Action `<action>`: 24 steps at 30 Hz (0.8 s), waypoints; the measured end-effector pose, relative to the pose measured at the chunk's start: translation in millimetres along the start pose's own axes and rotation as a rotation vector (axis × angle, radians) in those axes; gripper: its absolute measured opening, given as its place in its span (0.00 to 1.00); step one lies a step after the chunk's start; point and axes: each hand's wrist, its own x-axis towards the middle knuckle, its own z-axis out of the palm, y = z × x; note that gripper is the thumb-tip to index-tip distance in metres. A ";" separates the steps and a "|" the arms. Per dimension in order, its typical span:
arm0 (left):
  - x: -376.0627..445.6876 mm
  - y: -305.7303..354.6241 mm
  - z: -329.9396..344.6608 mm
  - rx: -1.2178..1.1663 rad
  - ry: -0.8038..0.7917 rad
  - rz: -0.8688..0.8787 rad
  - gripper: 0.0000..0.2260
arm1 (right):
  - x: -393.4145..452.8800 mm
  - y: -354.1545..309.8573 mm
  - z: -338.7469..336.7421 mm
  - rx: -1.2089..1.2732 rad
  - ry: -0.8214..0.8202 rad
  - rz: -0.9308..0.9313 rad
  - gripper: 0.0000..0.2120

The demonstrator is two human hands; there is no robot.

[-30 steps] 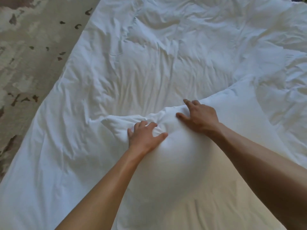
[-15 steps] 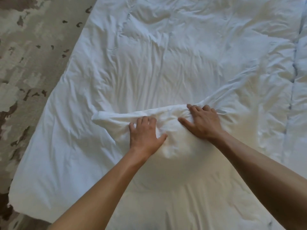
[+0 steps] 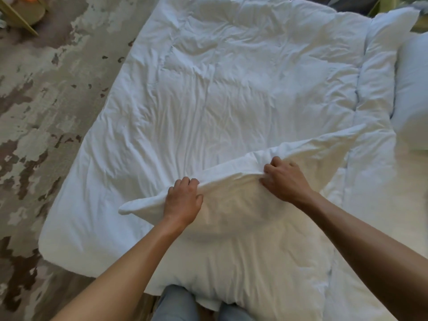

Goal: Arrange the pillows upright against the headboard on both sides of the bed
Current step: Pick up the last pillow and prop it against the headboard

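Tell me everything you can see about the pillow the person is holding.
The pillow is plain white, soft and puffy, in a creased cloth case. It lies lengthwise in front of the person, on the white duvet, its near end by their knees. The left hand and right hand each pinch its far edge, bunching the cloth into a ridge. One far corner pokes out limp to the left. Its middle bulges, full and rounded.

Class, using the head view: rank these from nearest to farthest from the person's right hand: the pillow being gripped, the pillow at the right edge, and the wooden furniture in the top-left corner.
1. The gripped pillow: the right hand clutches its far edge.
2. The right-edge pillow: up and to the right, beyond the duvet.
3. The wooden furniture: far top-left, on the carpet.
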 end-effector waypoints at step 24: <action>-168.5 29.3 -2.5 -0.310 -0.104 -0.064 0.08 | -206.5 -18.4 -16.9 0.549 0.305 0.128 0.14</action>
